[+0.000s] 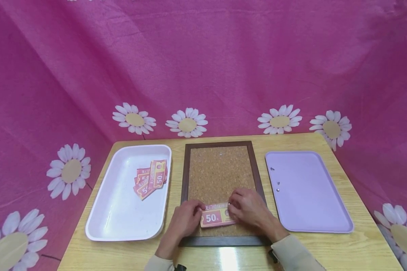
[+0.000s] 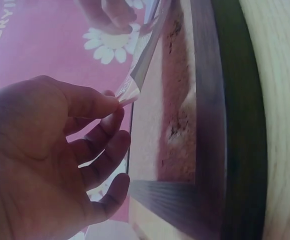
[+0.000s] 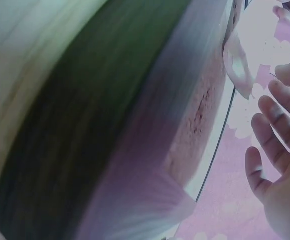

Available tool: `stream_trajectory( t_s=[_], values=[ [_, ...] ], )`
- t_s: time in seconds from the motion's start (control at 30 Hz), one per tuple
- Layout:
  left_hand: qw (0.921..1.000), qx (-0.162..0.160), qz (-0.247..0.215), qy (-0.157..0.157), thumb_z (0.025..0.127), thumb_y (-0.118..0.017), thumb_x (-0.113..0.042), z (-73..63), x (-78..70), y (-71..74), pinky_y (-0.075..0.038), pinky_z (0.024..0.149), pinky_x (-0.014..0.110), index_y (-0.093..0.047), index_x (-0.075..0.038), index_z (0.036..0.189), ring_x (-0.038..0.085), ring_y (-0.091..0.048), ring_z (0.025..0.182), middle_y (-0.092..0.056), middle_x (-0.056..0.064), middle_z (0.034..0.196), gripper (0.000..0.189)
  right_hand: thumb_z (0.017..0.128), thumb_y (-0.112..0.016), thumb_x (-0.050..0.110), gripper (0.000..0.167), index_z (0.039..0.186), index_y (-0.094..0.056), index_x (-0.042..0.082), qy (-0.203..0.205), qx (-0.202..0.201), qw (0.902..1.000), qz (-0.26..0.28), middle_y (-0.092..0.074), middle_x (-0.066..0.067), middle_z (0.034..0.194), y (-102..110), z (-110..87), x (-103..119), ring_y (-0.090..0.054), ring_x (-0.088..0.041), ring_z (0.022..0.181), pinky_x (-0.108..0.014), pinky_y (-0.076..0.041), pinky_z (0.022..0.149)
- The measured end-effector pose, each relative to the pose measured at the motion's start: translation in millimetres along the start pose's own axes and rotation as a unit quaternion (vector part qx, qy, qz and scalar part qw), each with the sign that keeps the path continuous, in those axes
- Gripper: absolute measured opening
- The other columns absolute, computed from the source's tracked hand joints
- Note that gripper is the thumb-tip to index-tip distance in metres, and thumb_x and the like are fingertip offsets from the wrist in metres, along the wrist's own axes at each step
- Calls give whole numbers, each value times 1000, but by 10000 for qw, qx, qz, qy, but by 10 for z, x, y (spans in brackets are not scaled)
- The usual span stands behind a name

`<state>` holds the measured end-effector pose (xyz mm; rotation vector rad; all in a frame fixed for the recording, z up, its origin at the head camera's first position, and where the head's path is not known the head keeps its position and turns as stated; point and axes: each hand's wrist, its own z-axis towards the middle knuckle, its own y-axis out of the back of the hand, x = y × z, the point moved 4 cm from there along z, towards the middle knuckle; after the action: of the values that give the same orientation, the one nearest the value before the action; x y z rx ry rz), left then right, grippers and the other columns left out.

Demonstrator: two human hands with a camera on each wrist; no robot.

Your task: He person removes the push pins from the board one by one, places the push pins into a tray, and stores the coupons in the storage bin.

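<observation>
A pink and yellow paper coupon printed with 50 lies low over the cork board, near its front edge. My left hand pinches the coupon's left end between thumb and index finger. In the left wrist view that corner of the coupon is lifted and bent above the cork, with the other fingers loosely curved. At the coupon's right end, my right hand pinches a small thumbtack, mostly hidden by the fingers. The right wrist view has this hand's fingertips beside the coupon's raised corner.
Left of the board stands a white tray with several more coupons. A shallow purple tray lies to the right, with small metal tacks along its left side. The board's dark wooden frame rests on the wooden table.
</observation>
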<state>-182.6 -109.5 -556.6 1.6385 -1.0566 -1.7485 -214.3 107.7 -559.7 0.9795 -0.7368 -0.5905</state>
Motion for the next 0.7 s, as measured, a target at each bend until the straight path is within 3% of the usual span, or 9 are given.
stream_trajectory(
  t_s=[0.1, 0.33, 0.57, 0.7],
  values=[
    [9997, -12, -91, 210, 89, -60, -17, 8, 23, 47, -39, 68, 28, -68, -23, 92, 9, -50, 76, -58, -10, 82, 10, 77, -73, 29, 8, 81, -72, 23, -55, 17, 10000, -49, -65, 10, 85, 18, 6, -28, -61, -10, 82, -34, -49, 79],
    [9989, -452, -14, 77, 88, -60, -15, 48, 25, 164, -43, 70, 28, -67, -21, 90, 10, -53, 78, -61, -7, 86, 9, 75, -76, 29, 10, 77, -72, 21, -140, -95, 9998, -146, -64, 9, 83, 72, 9, -71, -60, -10, 81, -35, -49, 78],
    [9984, -457, -174, 277, 90, -60, -16, 69, 28, 264, -41, 68, 26, -68, -20, 91, 10, -50, 76, -59, -7, 83, 9, 72, -75, 28, 9, 71, -69, 21, 104, -383, 9987, -312, -65, 8, 81, 93, 10, -112, -61, -12, 78, -33, -47, 70],
    [9976, -618, -208, 216, 89, -61, -15, 73, 32, 322, -42, 69, 27, -68, -19, 91, 11, -51, 77, -60, -6, 83, 9, 69, -76, 27, 10, 68, -68, 21, 192, -575, 9977, -312, -65, 8, 80, 110, 4, -141, -61, -12, 77, -32, -46, 67]
  ],
)
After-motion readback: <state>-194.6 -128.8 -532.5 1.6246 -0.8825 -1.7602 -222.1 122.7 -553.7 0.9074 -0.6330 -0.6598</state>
